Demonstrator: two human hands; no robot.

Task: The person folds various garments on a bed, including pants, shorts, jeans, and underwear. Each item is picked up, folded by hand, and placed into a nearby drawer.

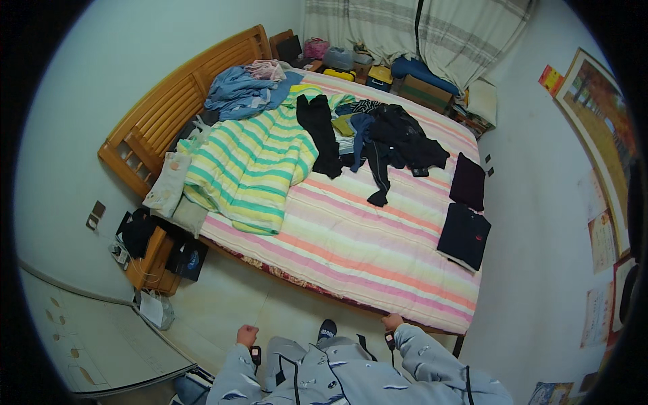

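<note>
My left hand (pixel 247 335) hangs over the floor beside the bed, fingers curled in, with nothing visible in it. My right hand (pixel 392 321) is also curled, close to the near edge of the striped bedsheet (pixel 354 253); whether it touches the bed cannot be told. A pile of dark clothes (pixel 405 131) lies on the bed's far middle, with black trousers (pixel 321 136) at its left. Folded dark garments, a navy one (pixel 464 235) and a maroon one (pixel 467 182), lie along the right edge. A green-and-yellow striped quilt (pixel 248 167) is bunched at the left.
A wooden headboard (pixel 187 96) stands at the left, a wooden nightstand (pixel 157 263) near it. Boxes, among them a cardboard box (pixel 424 93), line the far side below the curtains (pixel 455 40). A slippered foot (pixel 327 329) is on the tiled floor (pixel 238 288). Framed pictures hang right.
</note>
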